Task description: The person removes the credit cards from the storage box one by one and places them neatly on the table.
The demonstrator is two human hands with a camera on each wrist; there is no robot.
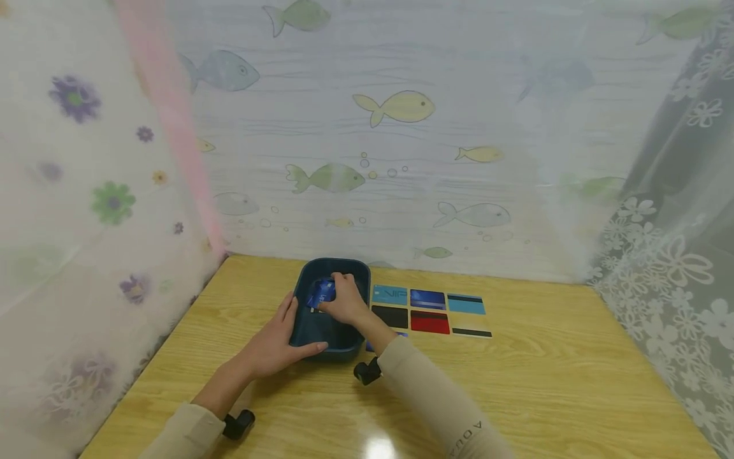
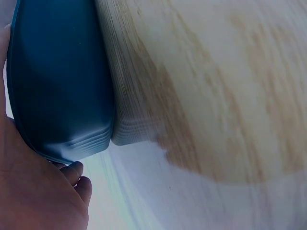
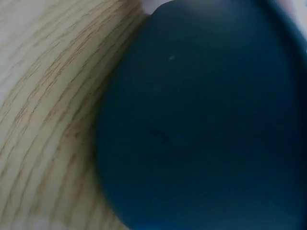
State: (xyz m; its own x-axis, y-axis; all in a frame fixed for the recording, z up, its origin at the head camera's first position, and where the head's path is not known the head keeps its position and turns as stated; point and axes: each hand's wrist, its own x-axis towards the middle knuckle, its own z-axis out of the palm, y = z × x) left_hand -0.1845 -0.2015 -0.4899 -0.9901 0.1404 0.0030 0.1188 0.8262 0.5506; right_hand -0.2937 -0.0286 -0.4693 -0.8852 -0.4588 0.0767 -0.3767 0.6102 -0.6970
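Note:
A dark blue-green plastic bin (image 1: pixel 332 335) sits on the table, its long side running away from me. My left hand (image 1: pixel 269 349) grips its near left corner, with the thumb along the near rim and the fingers against the left side. In the left wrist view, fingertips (image 2: pixel 79 179) curl under the bin's rim. Inside the bin, my right hand (image 1: pixel 348 302) pinches a blue card (image 1: pixel 323 292) between thumb and fingers. The edge of another card with white and dark patches (image 1: pixel 315 310) shows beneath it. The bin's wall (image 3: pixel 201 120) fills most of the right wrist view.
Right of the bin, cards lie in rows: light-blue VIP (image 1: pixel 390 294), blue (image 1: pixel 427 299), striped light-blue (image 1: pixel 467 304), black (image 1: pixel 390 317), red (image 1: pixel 430 322), and a pale one with a dark stripe (image 1: pixel 471 333). My right forearm partly covers another blue card (image 1: pixel 369 346). Patterned curtains (image 1: pixel 367 140) surround the wood-grain table (image 1: pixel 550 382).

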